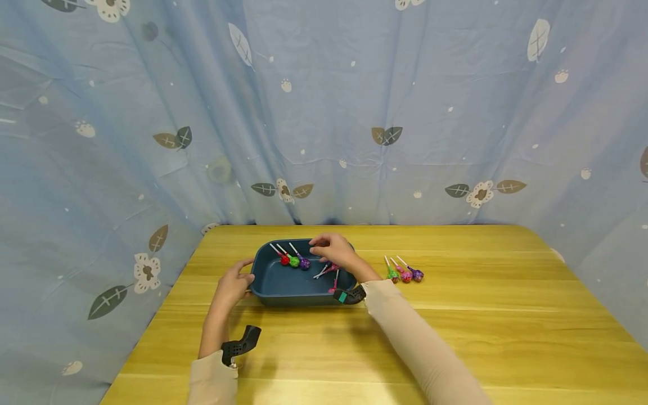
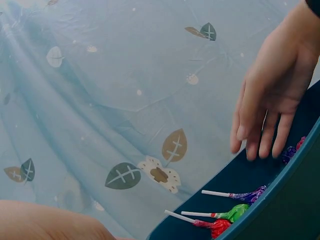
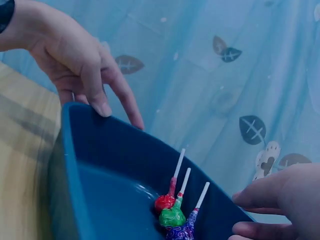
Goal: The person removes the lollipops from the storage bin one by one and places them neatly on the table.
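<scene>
Left fingers [image 3: 121, 91] hold the blue tub [image 1: 288, 286] — lollipops [image 1: 295, 261] inside.

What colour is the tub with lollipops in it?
The tub is dark blue, showing best in the head view.

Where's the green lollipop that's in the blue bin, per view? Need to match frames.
Head: green lollipop, just left of centre, lower half.
Left wrist: green lollipop, lower right, near the bottom edge.
Right wrist: green lollipop, bottom centre.
Shared landmark: the red lollipop right beside it.
</scene>
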Available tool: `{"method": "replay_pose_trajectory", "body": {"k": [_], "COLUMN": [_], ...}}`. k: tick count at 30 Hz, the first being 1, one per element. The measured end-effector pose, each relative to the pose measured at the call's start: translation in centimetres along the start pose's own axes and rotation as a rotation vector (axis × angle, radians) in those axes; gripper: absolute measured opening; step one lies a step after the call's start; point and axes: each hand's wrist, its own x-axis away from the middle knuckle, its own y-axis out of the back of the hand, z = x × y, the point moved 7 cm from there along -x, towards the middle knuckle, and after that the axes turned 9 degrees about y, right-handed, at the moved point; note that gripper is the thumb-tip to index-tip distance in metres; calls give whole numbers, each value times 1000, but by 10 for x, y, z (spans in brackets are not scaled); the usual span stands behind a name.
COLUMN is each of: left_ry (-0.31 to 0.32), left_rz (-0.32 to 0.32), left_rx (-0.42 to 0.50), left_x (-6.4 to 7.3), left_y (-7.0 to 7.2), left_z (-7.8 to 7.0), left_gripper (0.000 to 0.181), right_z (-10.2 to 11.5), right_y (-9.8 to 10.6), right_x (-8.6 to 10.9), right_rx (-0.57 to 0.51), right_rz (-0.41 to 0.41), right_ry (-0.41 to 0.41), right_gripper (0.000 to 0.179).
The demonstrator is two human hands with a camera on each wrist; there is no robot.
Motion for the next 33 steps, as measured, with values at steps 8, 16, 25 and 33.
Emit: {"method": "replay_pose_trajectory", "body": {"k": [8, 16, 25, 33], "left_ry": [5, 13, 17, 21], "left_rz": [-15, -6, -8, -1], "left_rx": [-12, -18, -14, -11], "left_x": [-3, -2, -3, -1], "left_y": [2, 2, 1, 0], "left_z": [1, 2, 2, 1], "left_gripper": [48, 48, 48, 48], "right_z": [-4, -6, -14, -13], "right_y": [-17, -31, -34, -37], "right_x": [-14, -20, -24, -21], "right_rx": [-24, 99, 222, 345], "right_rz": [41, 44, 18, 14], "right_ry": [-81, -111, -96, -100], "right_gripper": [28, 28, 22, 28]}}
